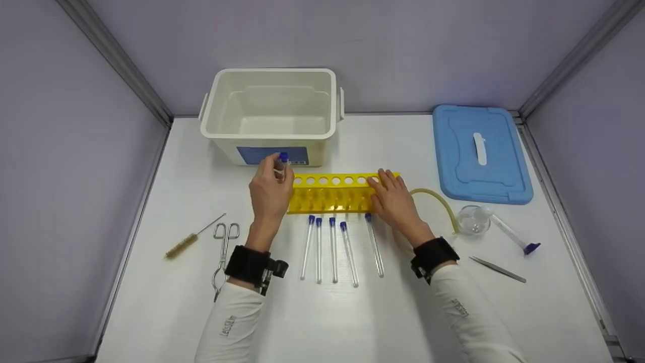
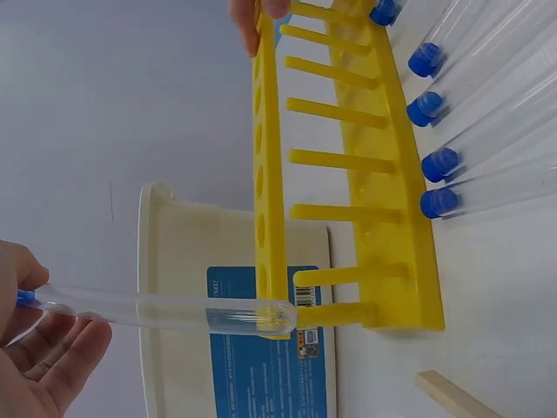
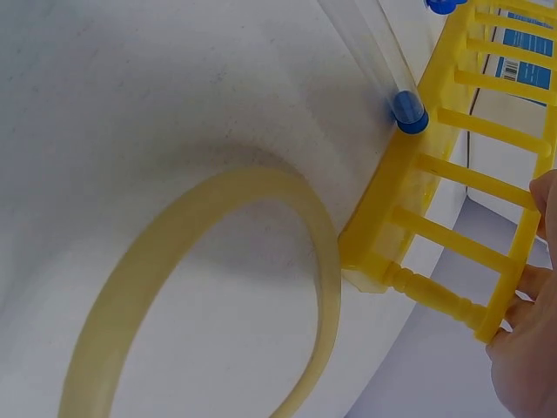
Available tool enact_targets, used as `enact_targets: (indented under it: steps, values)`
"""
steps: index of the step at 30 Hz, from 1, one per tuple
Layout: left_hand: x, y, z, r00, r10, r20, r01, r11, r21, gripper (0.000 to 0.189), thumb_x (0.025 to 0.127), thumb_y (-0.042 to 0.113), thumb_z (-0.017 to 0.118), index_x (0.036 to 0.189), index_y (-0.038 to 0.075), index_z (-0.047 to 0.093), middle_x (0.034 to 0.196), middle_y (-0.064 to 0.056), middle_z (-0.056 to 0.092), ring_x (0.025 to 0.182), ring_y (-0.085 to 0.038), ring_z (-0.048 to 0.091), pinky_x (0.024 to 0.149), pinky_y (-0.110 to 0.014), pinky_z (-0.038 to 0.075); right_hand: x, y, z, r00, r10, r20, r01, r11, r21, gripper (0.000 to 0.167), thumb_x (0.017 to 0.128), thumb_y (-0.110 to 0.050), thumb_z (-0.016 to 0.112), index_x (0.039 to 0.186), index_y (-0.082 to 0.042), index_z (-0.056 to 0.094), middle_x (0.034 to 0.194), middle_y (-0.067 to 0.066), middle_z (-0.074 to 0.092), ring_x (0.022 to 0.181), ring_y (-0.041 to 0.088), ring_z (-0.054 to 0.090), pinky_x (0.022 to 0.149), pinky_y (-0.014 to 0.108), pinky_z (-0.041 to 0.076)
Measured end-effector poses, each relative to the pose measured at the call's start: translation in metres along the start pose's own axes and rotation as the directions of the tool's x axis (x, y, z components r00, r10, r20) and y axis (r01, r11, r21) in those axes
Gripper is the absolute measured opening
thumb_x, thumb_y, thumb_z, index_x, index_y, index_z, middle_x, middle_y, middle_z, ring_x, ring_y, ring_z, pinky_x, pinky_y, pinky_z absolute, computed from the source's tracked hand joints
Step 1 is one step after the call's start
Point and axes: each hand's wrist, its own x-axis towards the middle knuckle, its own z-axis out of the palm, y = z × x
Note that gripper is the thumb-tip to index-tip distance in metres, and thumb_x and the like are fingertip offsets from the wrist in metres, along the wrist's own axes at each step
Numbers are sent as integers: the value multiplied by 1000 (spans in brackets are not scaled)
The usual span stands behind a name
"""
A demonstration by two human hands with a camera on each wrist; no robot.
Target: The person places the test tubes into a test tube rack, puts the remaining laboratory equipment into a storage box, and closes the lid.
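Note:
My left hand (image 1: 269, 194) pinches a clear test tube (image 2: 174, 312) by its blue-capped top. The tube stands over the left end of a yellow test tube rack (image 1: 330, 200), its rounded bottom right at the end hole in the left wrist view. With its fingers around the upper plate, my right hand (image 1: 395, 204) holds the rack's right end, seen also in the right wrist view (image 3: 526, 348). Several blue-capped test tubes (image 1: 333, 254) lie in front of the rack, caps toward it.
Behind stands a white bin (image 1: 269, 136). A blue lid (image 1: 481, 151) lies at the back right. Rubber tubing (image 1: 443, 201), a small glass vessel (image 1: 473, 221), a blue-based cylinder (image 1: 511, 234) and tweezers (image 1: 498, 268) are at right; a brush (image 1: 182, 246) and metal tongs (image 1: 222, 252) at left.

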Motion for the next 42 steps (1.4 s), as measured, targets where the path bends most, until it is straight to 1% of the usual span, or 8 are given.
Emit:
enact_targets:
  steps: [10, 16, 21, 24, 28, 31, 36, 42]
  values:
    - [6, 6, 1, 1000, 16, 0, -16, 999, -35, 31, 96, 16, 61, 122, -1, 62, 96, -15, 68, 81, -24, 67, 73, -32, 59, -1, 0, -1, 1000, 10, 6, -10, 1000, 16, 48, 103, -25, 48, 149, -13, 46, 160, 21, 33, 151, 38, 28, 125, 55, 18]
    - [10, 10, 3, 999, 46, -20, -47, 997, -65, 28, 95, 15, 63, 118, -1, 62, 93, -15, 66, 79, -24, 65, 71, -32, 59, 0, 0, -1, 1000, 9, 8, -9, 1000, 25, 47, 103, -26, 47, 149, -14, 46, 160, 20, 33, 151, 38, 28, 125, 54, 18]
    - [15, 12, 6, 999, 44, -29, -47, 994, -97, 28, 95, 15, 63, 118, -1, 62, 94, -15, 66, 80, -24, 66, 72, -33, 59, 0, 0, 0, 1000, 19, 15, -19, 999, 36, 47, 103, -25, 48, 149, -14, 46, 161, 20, 32, 152, 37, 26, 126, 54, 16]
    - [16, 11, 8, 999, 45, -24, -47, 991, -121, 28, 95, 15, 63, 118, -1, 61, 95, -16, 66, 81, -24, 67, 73, -36, 60, 0, 0, 0, 1000, 23, 14, -24, 999, 38, 47, 103, -25, 48, 149, -15, 46, 161, 19, 32, 152, 37, 26, 126, 54, 16]
    - [17, 8, 12, 998, 61, -17, -62, 989, -132, 25, 95, 15, 62, 115, 0, 61, 95, -16, 65, 81, -24, 66, 73, -38, 60, 0, 0, 1, 1000, 17, -5, -17, 1000, 15, 47, 103, -25, 48, 148, -14, 47, 159, 20, 35, 150, 37, 29, 125, 55, 19]
    - [17, 5, 15, 998, 65, -10, -66, 990, -123, 24, 95, 15, 63, 114, 1, 61, 94, -15, 64, 81, -24, 65, 75, -37, 60, 1, 0, 1, 1000, 7, -14, -8, 1000, -2, 47, 103, -25, 47, 148, -14, 47, 159, 20, 36, 150, 38, 31, 124, 55, 20]
    - [18, 1, 19, 999, 53, -1, -53, 991, -125, 24, 96, 15, 63, 115, 1, 60, 95, -14, 63, 84, -23, 65, 77, -35, 60, 1, 0, 2, 1000, 8, -5, -8, 1000, -3, 47, 104, -27, 45, 149, -14, 46, 159, 20, 34, 150, 38, 30, 124, 55, 20]
    - [17, -4, 24, 999, 45, 14, -43, 990, -138, 23, 96, 14, 62, 115, 1, 60, 95, -14, 63, 86, -23, 67, 80, -34, 61, 1, 0, 2, 1000, 9, -12, -9, 1000, -9, 47, 103, -26, 47, 149, -14, 47, 159, 20, 35, 150, 38, 30, 125, 55, 19]
